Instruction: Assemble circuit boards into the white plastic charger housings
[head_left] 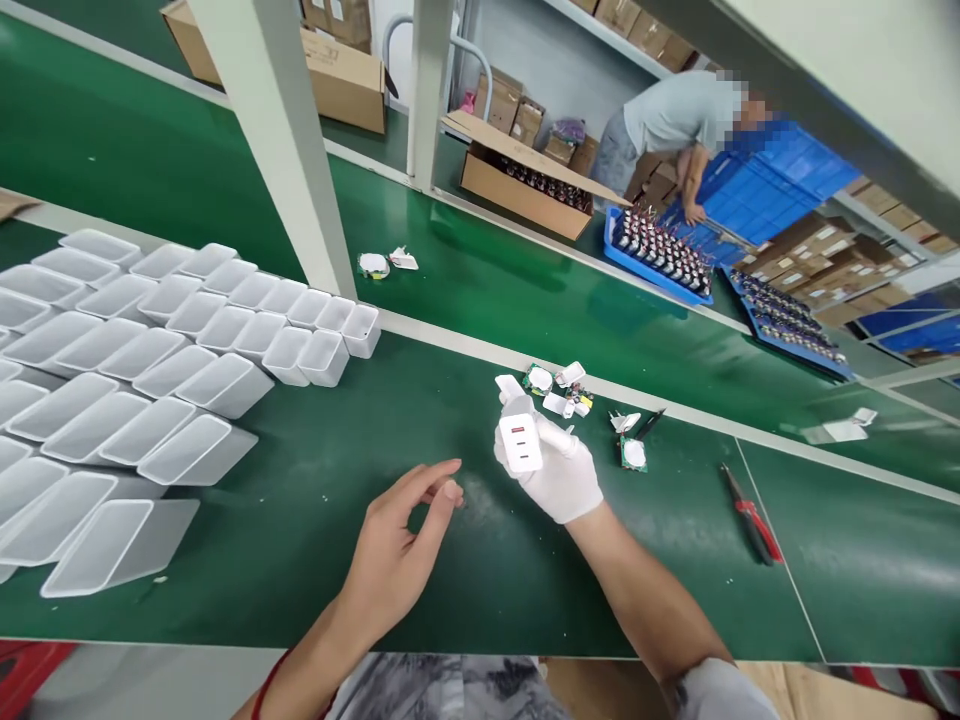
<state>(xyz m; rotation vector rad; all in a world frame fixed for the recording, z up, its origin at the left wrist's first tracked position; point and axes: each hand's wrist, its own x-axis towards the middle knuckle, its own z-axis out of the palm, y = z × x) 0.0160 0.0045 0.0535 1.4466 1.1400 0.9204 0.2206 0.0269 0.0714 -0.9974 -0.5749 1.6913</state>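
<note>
Two forearms (649, 590) angled forward; gloved right hand (564, 474), grip pinching white casing (520, 443); left hand (396, 548), grip slightly spread.

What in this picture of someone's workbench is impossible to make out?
All in the head view:
- Far side of the white casing: turned away from the camera, in the gloved right hand.
- Leftmost white cases: cut off by the left edge.
- Red object: partly hidden by the green bench.
- Print on the brown carton: too small.
</note>
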